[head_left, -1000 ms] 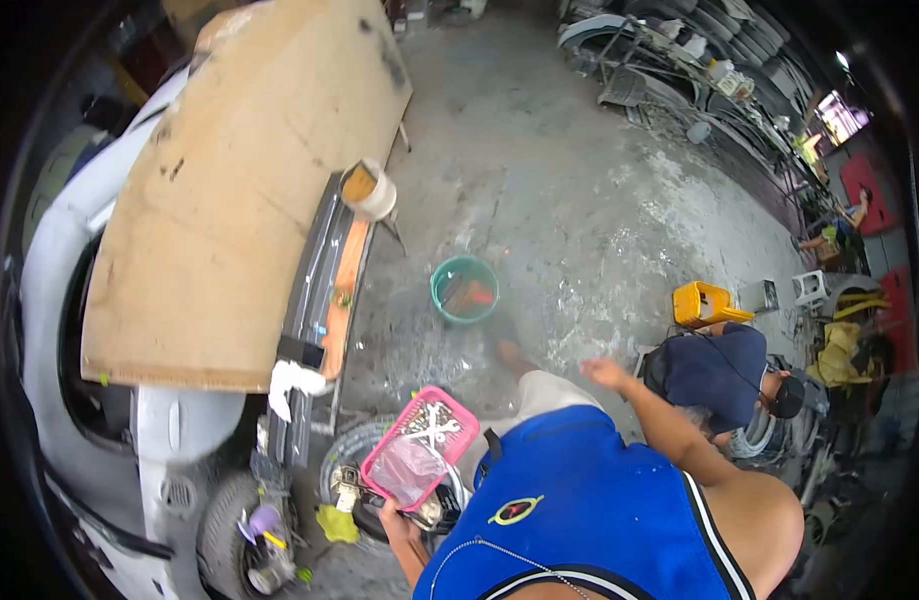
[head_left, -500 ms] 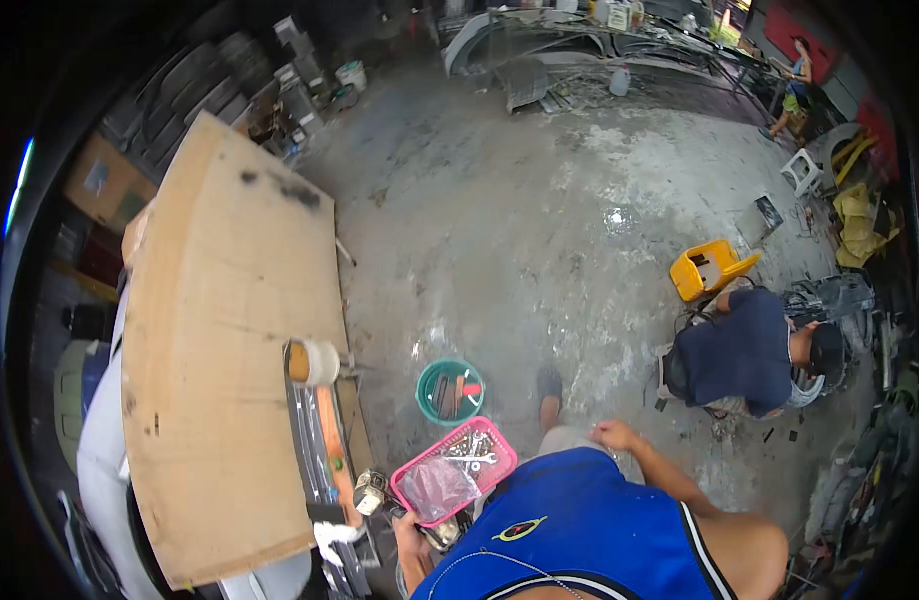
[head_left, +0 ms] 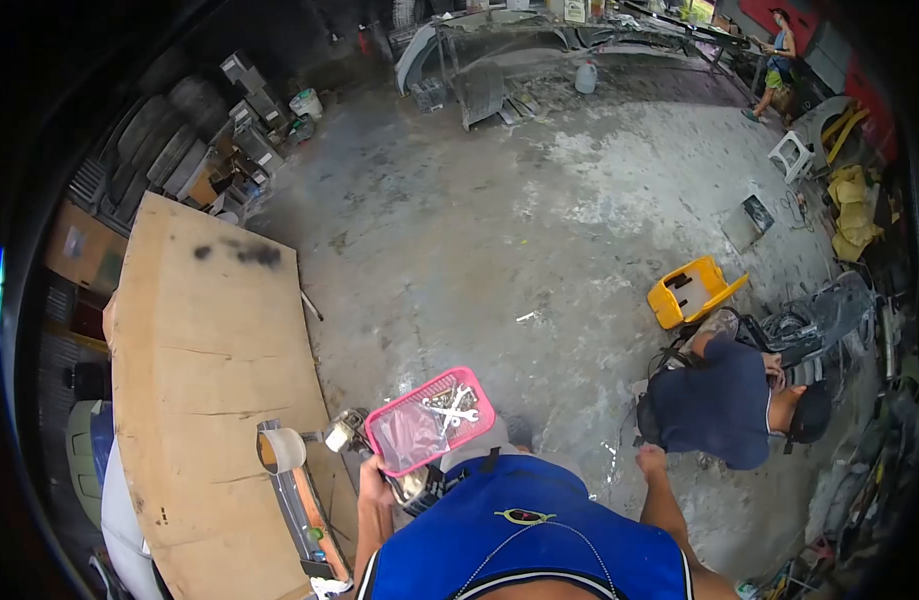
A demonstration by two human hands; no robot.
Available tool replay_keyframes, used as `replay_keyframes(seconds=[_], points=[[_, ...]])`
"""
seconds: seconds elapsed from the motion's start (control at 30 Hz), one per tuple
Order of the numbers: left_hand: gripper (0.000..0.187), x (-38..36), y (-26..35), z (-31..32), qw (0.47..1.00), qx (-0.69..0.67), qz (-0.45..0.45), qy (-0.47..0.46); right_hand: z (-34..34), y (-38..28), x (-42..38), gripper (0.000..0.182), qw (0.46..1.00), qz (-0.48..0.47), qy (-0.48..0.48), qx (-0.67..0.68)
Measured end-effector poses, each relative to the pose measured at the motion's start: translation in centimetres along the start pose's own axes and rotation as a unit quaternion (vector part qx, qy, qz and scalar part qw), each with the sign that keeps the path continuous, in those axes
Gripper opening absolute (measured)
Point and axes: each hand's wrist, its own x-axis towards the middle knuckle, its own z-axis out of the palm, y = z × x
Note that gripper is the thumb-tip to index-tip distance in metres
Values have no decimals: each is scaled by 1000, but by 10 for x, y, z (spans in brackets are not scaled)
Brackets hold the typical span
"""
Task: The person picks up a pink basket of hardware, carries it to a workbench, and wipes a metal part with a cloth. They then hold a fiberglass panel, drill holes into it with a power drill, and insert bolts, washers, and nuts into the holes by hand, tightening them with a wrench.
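Observation:
My left hand point(head_left: 376, 482) is closed on the near left edge of a pink plastic basket point(head_left: 463, 433), held in front of my waist. Inside it lie a clear plastic bag point(head_left: 409, 432), several wrenches point(head_left: 459, 415) and small metal hardware. A tool with a pale round end point(head_left: 341, 436) sticks out at the basket's left, and more of it shows under the basket near my fingers. My right hand point(head_left: 651, 460) hangs by my right side with curled fingers and nothing visible in it, overlapping the view near a crouching co-worker's back.
A large brown board point(head_left: 219, 340) stands at my left, beside a narrow tray point(head_left: 304, 510) with a cup point(head_left: 281, 450). On my right a co-worker point(head_left: 714, 400) crouches by a yellow container point(head_left: 694, 292). Another person point(head_left: 777, 65) stands far right near a white stool point(head_left: 791, 156).
My body has moved forward over the floor; the board and crouching co-worker sit lower in view. The teal bucket has left sight. My right hand has swung outward from my lap. The basket stays held.

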Motion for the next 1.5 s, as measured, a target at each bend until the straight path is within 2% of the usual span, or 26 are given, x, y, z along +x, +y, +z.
replay_keyframes(seconds=[0.07,0.13,0.3,0.33,0.4,0.47,0.57,0.6,0.67,0.73,0.77,0.83,0.87,0.9,0.93,1.03,1.07,1.1,1.13,1.2,1.23,1.27,1.33,1.37,1.47,1.5], points=[[54,31,11,10,999,10,-45,-30,23,-24,34,33,1000,-10,-13,23],[53,51,20,54,999,38,-30,-6,35,-95,36,41,994,-44,-97,33],[44,160,36,86,998,56,-20,8,73,-241,90,42,990,-71,-122,-7],[43,180,42,108,997,74,-13,14,78,-253,118,42,990,-77,-121,-10],[40,219,45,154,995,89,29,17,83,-265,154,40,988,-68,-115,83],[35,259,52,205,999,54,-6,7,68,-283,174,28,992,-70,-105,2],[30,339,62,236,995,96,0,7,50,-276,216,20,993,-67,-95,31],[24,347,73,279,993,117,-3,7,39,-284,217,20,993,-61,-96,30],[23,381,87,320,984,178,2,-14,20,-306,217,10,982,-33,-64,177],[22,421,102,347,978,205,7,-35,-9,-335,253,17,895,191,-188,356],[22,442,107,358,979,200,4,-38,9,-352,244,14,901,32,-3,433],[25,466,118,403,983,180,-6,-37,-15,-446,259,11,969,24,-83,231],[25,477,122,425,981,192,-21,-34,-8,-482,273,13,925,-27,-69,374],[27,487,125,444,986,166,-18,-24,-7,-545,276,12,870,-19,-73,486],[29,501,125,464,989,143,-16,-15,-11,-607,275,5,829,-41,-87,551],[36,558,138,473,991,108,-42,-66,-16,-729,324,31,741,-73,-164,647],[37,574,140,484,990,97,-44,-95,-18,-784,326,27,709,-62,-176,680],[37,578,138,515,990,134,-11,-38,-18,-822,342,26,634,-58,-265,724],[37,578,136,546,990,133,-15,-44,-22,-860,357,24,549,-69,-358,752],[37,580,137,603,995,95,29,14,-25,-935,377,21,535,-80,-408,735],[37,588,137,625,986,138,73,60,-24,-964,388,18,523,-75,-447,722],[37,611,149,620,985,137,79,68,-23,-994,404,18,520,-69,-454,720],[33,649,156,584,996,46,5,-72,-20,-1043,434,15,525,-60,-508,680],[25,651,148,598,997,61,19,47,-20,-1053,431,15,534,-57,-518,666],[35,663,151,632,993,74,64,66,-3,-1086,448,13,560,-43,-533,633],[37,689,154,626,994,78,55,45,5,-1102,473,15,651,-90,-498,565]])
